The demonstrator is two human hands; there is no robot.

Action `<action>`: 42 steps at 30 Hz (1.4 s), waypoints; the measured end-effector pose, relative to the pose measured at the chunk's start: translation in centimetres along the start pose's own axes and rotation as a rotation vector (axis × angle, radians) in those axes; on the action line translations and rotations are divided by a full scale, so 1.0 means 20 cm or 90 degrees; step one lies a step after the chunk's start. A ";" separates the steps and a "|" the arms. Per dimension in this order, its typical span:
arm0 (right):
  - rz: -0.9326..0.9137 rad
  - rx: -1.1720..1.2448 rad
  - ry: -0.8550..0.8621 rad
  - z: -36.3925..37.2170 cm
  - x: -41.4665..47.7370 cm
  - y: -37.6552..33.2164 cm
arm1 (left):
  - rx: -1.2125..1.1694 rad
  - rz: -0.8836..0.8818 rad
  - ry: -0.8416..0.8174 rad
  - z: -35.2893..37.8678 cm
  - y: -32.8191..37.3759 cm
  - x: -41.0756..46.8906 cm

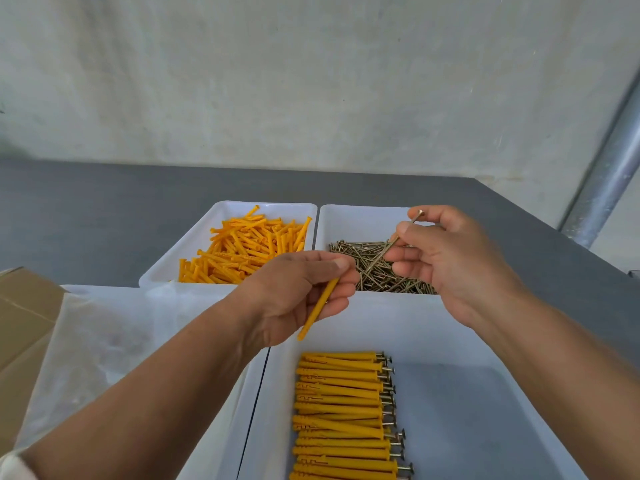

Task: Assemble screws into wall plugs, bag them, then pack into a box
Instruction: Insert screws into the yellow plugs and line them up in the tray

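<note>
My left hand pinches one orange wall plug between thumb and fingers, the plug slanting down to the left. My right hand pinches a single brass screw, head up, point aimed down toward the plug. The two hands are a short gap apart above the near tray. A white tray of loose orange plugs stands at the back left, and a white tray of loose screws beside it on the right. Several assembled plugs with screws lie in a row in the near white tray.
A cardboard box sits at the left edge. Clear plastic bags lie in a white tray at the near left. The trays stand on a grey table against a pale wall. A metal pole rises at the right.
</note>
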State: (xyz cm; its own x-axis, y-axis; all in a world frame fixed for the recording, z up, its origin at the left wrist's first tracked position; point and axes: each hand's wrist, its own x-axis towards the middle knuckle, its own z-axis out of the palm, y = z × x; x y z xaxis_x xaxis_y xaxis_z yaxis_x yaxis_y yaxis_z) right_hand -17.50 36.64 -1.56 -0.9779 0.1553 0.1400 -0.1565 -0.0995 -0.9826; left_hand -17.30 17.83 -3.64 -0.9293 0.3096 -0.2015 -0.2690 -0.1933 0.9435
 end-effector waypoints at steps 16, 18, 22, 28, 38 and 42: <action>-0.019 -0.056 -0.011 0.01 0.01 0.05 | 0.041 -0.050 -0.093 0.00 -0.03 0.00; -0.021 -0.070 -0.015 0.01 0.01 0.05 | 0.041 -0.052 -0.098 0.00 -0.03 0.00; -0.019 -0.075 -0.024 0.01 0.01 0.06 | 0.038 -0.049 -0.096 0.00 -0.03 0.00; -0.010 -0.114 -0.047 0.01 0.01 0.07 | 0.032 -0.054 -0.092 0.00 -0.03 0.00; 0.000 -0.211 -0.111 0.01 -0.02 0.08 | 0.042 -0.057 -0.087 0.00 -0.03 0.00; -0.017 -0.274 -0.129 0.01 -0.02 0.08 | 0.045 -0.058 -0.080 0.00 -0.02 -0.01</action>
State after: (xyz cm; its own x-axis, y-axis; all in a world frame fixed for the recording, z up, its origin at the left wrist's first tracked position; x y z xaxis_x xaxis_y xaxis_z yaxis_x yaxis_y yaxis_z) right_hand -17.36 36.23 -3.20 -0.9884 -0.0461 0.1448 -0.1519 0.3243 -0.9337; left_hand -17.08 17.87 -4.06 -0.8618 0.4379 -0.2561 -0.3276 -0.0947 0.9401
